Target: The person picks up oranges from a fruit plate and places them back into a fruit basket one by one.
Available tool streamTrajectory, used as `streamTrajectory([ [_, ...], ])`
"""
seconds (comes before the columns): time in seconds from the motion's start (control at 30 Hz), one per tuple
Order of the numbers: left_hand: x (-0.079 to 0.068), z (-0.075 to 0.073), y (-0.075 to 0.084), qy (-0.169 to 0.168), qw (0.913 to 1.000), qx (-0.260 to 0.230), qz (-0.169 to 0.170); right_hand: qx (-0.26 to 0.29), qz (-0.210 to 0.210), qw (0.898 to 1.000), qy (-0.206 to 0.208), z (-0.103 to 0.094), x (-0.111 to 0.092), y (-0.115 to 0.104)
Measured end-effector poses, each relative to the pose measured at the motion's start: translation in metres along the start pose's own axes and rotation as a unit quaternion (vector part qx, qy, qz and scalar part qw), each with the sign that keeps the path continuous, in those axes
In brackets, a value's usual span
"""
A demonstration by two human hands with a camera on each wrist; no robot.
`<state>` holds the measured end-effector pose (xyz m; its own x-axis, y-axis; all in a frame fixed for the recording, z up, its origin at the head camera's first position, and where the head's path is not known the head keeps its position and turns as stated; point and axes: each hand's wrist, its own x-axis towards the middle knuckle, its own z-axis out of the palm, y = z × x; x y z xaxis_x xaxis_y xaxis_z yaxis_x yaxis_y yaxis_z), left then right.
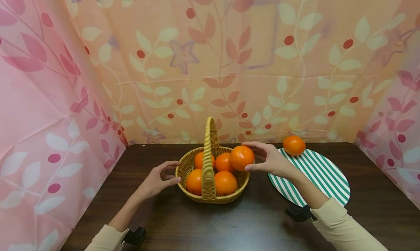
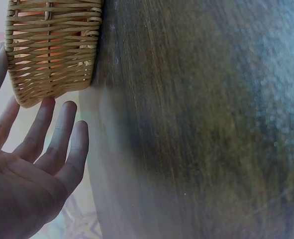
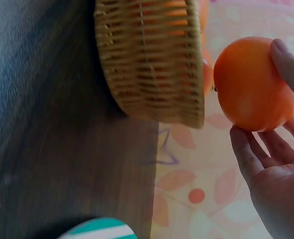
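Note:
A glossy orange (image 1: pixel 242 158) is held up by my right hand (image 1: pixel 273 161), pinched between thumb and fingers. It hangs over the right rim of a yellow wicker basket (image 1: pixel 210 199) with a tall arched handle. Inside the basket lie several more oranges (image 1: pixel 225 183). My left hand (image 1: pixel 158 180) touches the basket's left rim with its thumb and fingertips, the fingers spread and only slightly bent. In the left wrist view, that hand (image 2: pixel 32 164) is beside the wicker wall (image 2: pixel 54 55). The right wrist view shows the held orange (image 3: pixel 253 84) apart from the basket wall (image 3: pixel 149 64).
Right of the basket is a round green-and-white striped mat or plate (image 1: pixel 323 174), partly under my right forearm. Another orange (image 1: pixel 294 145) sits at its far edge. The dark wooden table (image 1: pixel 210 229) ends at a leaf-patterned curtain (image 1: pixel 249 61) at the back and sides.

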<state>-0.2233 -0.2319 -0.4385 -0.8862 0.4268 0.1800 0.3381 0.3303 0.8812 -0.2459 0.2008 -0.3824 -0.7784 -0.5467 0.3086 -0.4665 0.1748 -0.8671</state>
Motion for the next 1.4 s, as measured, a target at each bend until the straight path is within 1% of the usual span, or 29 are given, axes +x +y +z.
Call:
streamTrajectory([
  [0.13, 0.000, 0.000, 0.000, 0.000, 1.0000, -0.004, -0.001, 0.006, -0.018, 1.000, -0.013, 0.008, 0.002, 0.003],
  [0.3, -0.001, 0.000, -0.001, -0.002, 1.0000, -0.008, -0.002, -0.006, -0.023, 0.999, -0.026, 0.013, 0.001, 0.009],
  [0.4, 0.000, 0.000, -0.002, -0.002, 1.0000, -0.009, -0.001, -0.018, -0.026, 0.999, -0.028, 0.014, 0.000, 0.013],
  [0.73, 0.000, 0.000, -0.002, 0.001, 1.0000, -0.004, 0.003, -0.015, -0.025, 0.999, -0.029, 0.014, -0.001, 0.013],
  [0.87, 0.000, 0.000, -0.002, 0.000, 1.0000, -0.005, 0.002, -0.016, -0.030, 0.999, -0.036, 0.013, -0.001, 0.015],
  [1.03, 0.000, 0.000, -0.002, -0.002, 1.0000, -0.007, 0.001, -0.004, -0.018, 0.999, -0.048, 0.008, -0.006, 0.018],
  [1.2, 0.000, 0.001, -0.001, -0.003, 0.9999, -0.009, -0.003, 0.013, -0.007, 0.999, -0.048, -0.001, -0.014, 0.018],
  [1.3, -0.001, 0.001, 0.000, -0.003, 0.9999, -0.007, -0.007, 0.005, -0.004, 0.999, -0.040, -0.008, -0.020, 0.017],
  [1.4, -0.001, 0.001, 0.000, -0.003, 0.9999, -0.007, -0.009, -0.014, 0.001, 1.000, -0.024, -0.017, -0.027, 0.017],
])
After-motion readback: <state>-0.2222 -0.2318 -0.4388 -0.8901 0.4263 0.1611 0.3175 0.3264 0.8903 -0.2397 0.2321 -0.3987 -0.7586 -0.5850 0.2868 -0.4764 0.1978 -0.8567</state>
